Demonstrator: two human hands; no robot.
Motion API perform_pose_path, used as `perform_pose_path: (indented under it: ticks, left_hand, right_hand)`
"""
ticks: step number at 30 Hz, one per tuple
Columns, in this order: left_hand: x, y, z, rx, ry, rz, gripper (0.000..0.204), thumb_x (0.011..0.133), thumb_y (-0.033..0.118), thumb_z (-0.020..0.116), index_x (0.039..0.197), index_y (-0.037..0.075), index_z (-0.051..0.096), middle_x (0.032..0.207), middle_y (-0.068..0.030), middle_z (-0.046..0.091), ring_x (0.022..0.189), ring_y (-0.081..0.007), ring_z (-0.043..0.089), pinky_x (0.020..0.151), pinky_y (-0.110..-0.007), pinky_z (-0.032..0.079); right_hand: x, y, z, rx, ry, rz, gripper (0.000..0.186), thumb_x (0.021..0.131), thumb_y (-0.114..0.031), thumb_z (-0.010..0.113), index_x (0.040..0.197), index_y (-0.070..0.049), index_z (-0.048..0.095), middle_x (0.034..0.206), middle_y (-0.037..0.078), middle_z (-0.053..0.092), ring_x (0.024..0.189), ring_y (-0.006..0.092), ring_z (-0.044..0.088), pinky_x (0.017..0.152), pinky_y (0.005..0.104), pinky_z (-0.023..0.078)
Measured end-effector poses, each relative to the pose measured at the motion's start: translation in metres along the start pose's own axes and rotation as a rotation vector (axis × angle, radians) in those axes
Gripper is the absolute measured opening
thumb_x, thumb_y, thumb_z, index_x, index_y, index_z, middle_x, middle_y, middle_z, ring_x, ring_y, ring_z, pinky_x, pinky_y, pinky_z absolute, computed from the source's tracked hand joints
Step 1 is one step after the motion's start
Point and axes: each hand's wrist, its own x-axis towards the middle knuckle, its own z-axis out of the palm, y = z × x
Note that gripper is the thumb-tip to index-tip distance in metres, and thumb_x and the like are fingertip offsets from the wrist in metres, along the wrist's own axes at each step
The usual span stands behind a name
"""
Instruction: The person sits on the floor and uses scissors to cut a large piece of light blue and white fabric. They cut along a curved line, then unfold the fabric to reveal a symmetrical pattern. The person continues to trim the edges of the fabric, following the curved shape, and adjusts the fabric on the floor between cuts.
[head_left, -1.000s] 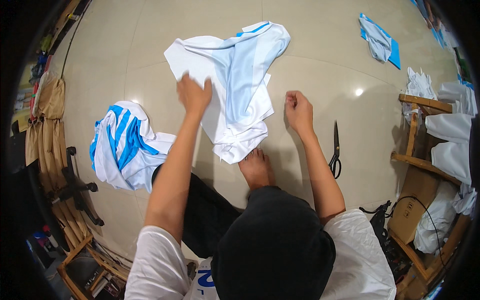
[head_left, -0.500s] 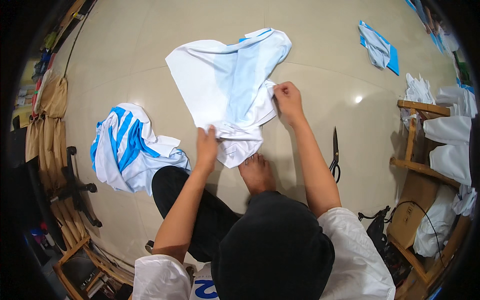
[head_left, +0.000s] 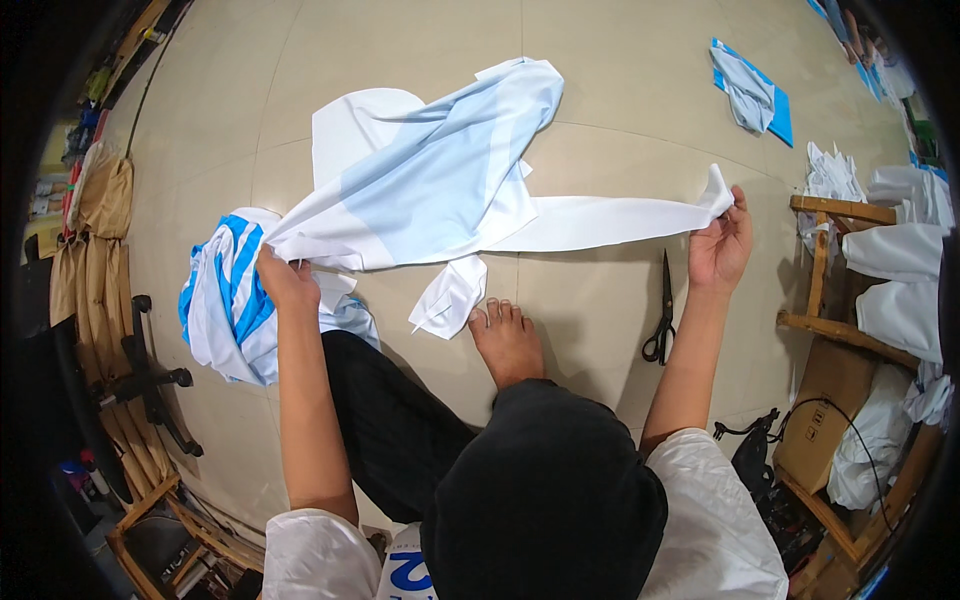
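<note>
The left hand [head_left: 289, 281] is gripping the left corner of the light-blue and white cloth [head_left: 430, 190], which is extending over the tiled floor [head_left: 640, 95] ahead of the bare foot [head_left: 510, 345]. The right hand [head_left: 722, 246] is pinching the end of a white strip [head_left: 610, 222] that is running rightward from the cloth. Scissors [head_left: 667, 300] are resting below the strip, and a blue-and-white striped bundle [head_left: 225, 310] is lying beside the left hand.

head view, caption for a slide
Left hand holds pale-blue and white cloth, right hand a white strip's end; black scissors on the floor.
</note>
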Motion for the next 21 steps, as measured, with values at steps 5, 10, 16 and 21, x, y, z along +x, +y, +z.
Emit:
perform_pose_path:
  ticks: [5, 10, 16, 21]
  left_hand:
    - [0.03, -0.018, -0.025, -0.029, -0.033, -0.033, 0.034, 0.112, 0.024, 0.048, 0.133, -0.002, 0.057, 0.129, -0.0143, 0.064, 0.121, -0.0295, 0.067, 0.103, -0.047, 0.056]
    - [-0.032, 0.006, 0.021, 0.049, -0.171, 0.041, 0.033, 0.114, 0.023, 0.05, 0.131, -0.004, 0.057, 0.129, -0.0147, 0.066, 0.12, -0.0286, 0.068, 0.103, -0.044, 0.058]
    - [-0.066, 0.09, 0.078, -0.005, -0.368, 0.214, 0.038, 0.116, 0.022, 0.047, 0.137, -0.009, 0.054, 0.136, -0.0206, 0.065, 0.125, -0.0314, 0.068, 0.105, -0.048, 0.06]
    - [-0.086, 0.148, 0.124, 0.015, -0.408, 0.375, 0.042, 0.117, 0.023, 0.046, 0.138, -0.013, 0.052, 0.139, -0.0249, 0.063, 0.129, -0.0333, 0.066, 0.11, -0.049, 0.059]
  right_hand:
    - [-0.034, 0.02, 0.052, -0.494, -0.273, 0.458, 0.029, 0.098, -0.009, 0.056, 0.121, 0.003, 0.069, 0.105, 0.008, 0.071, 0.099, 0.0163, 0.068, 0.086, 0.0322, 0.057]
    - [-0.102, 0.099, 0.081, -1.254, -0.899, 0.563, 0.03, 0.092, -0.02, 0.078, 0.116, -0.003, 0.073, 0.107, 0.006, 0.073, 0.096, 0.016, 0.066, 0.087, 0.0306, 0.052]
    - [-0.153, 0.226, 0.04, -1.639, -0.99, -0.041, 0.037, 0.088, -0.019, 0.077, 0.121, -0.005, 0.07, 0.11, 0.017, 0.066, 0.112, 0.0396, 0.063, 0.095, 0.0475, 0.052]
    - [-0.21, 0.275, 0.033, -1.163, -1.472, 0.212, 0.024, 0.089, -0.013, 0.072, 0.111, -0.002, 0.076, 0.108, 0.021, 0.075, 0.102, 0.0366, 0.072, 0.094, 0.0451, 0.056]
